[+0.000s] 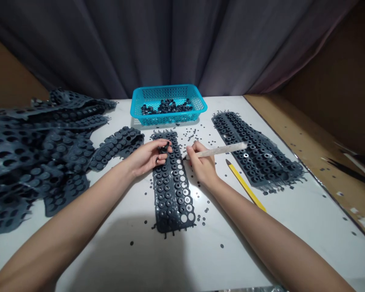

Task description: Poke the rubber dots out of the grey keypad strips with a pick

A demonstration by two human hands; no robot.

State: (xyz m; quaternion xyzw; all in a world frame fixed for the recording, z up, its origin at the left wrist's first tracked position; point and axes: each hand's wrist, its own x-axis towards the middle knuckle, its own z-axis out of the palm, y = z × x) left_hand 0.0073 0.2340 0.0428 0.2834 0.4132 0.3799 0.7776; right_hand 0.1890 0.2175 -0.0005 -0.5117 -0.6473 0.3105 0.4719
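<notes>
A dark rubber sheet [163, 190] with rows of ring-shaped pieces lies lengthwise before me. Part of its right side has open round holes showing the white table. Over its upper left part is my left hand [153, 156], fingers curled around small black rubber pieces [163, 149]. My right hand [202, 164] grips a slim tool with a whitish shaft [225, 150], pen-fashion, at the sheet's right edge. The tool's dark tip is small and partly hidden by the fingers, so its kind is unclear.
A blue basket [168, 118] holding black pieces stands at the back. Heaped rubber sheets [63, 150] fill the left; more stacked sheets [255, 152] lie right, beside a yellow pointed tool [246, 186]. Small dark discs [222, 245] are scattered over the white table [109, 263].
</notes>
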